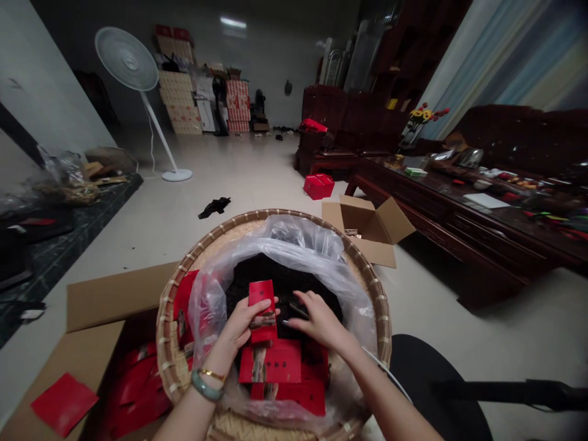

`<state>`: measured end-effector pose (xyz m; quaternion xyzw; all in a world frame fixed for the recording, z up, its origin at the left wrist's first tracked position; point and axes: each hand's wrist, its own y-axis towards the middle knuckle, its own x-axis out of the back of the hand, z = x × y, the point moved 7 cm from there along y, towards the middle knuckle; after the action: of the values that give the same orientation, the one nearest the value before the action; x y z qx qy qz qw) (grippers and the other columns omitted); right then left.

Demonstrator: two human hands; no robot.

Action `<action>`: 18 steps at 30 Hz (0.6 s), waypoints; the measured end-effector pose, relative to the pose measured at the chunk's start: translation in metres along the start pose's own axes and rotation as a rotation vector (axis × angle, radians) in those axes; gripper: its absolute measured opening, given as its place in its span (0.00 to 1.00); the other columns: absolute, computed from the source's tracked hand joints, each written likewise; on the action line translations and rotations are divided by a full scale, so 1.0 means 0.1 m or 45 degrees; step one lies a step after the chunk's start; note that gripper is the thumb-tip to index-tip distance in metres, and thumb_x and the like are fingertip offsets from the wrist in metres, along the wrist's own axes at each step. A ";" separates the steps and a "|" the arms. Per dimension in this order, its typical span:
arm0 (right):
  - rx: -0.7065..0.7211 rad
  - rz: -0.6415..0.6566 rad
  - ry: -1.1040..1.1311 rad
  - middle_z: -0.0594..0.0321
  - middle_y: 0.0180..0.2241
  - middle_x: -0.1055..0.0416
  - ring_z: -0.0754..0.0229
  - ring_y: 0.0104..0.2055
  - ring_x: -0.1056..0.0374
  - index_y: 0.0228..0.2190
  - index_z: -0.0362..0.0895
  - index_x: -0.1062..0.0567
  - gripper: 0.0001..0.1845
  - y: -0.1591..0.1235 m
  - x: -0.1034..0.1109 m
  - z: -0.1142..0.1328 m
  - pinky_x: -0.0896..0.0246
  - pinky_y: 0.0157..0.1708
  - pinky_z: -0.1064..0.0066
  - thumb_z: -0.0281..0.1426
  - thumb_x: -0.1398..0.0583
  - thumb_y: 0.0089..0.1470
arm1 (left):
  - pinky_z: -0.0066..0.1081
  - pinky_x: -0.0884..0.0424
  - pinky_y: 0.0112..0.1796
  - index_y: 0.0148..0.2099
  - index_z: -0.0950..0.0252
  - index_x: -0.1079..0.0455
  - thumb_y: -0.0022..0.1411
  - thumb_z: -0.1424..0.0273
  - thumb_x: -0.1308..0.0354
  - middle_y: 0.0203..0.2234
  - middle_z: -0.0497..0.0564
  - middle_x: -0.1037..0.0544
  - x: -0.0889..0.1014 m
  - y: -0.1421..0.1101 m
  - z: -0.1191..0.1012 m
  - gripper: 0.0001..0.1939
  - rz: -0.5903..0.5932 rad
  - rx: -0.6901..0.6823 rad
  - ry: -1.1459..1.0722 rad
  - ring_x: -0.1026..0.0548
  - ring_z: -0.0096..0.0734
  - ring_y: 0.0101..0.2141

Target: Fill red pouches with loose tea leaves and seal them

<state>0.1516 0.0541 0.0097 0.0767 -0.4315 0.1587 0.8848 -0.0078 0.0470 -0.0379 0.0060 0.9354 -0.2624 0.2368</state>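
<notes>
My left hand [245, 321] is closed around a small upright red packet [261, 291] with a pictured band. My right hand [316, 318] hovers over dark loose material [261, 269], its fingers curled about a slim dark object [299, 310] that I cannot make out. That material lies in a clear plastic bag [206, 306], opened wide inside a round woven basket [165, 343]. Below my hands, more red packets [280, 361] lie flat on the near side of the bag. Others are tucked between bag and basket at the left.
An open cardboard box [92, 355] with red packets stands at the left. Another open carton [362, 220] sits beyond the basket, near a dark wooden table [413, 208]. A black round seat or base [436, 380] is at the right. Further off stands a white fan [177, 175].
</notes>
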 end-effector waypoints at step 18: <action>-0.019 0.028 0.428 0.56 0.42 0.30 0.54 0.44 0.34 0.47 0.42 0.29 0.27 0.07 0.28 -0.19 0.41 0.45 0.65 0.40 0.37 0.45 | 0.31 0.26 0.26 0.37 0.71 0.29 0.39 0.69 0.31 0.34 0.60 0.21 -0.13 -0.06 0.04 0.21 0.124 0.023 0.189 0.22 0.39 0.29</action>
<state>0.1796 0.0724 0.0198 0.0377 -0.2795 0.1757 0.9432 0.0044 0.0410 -0.0322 0.0733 0.9465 -0.2580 0.1793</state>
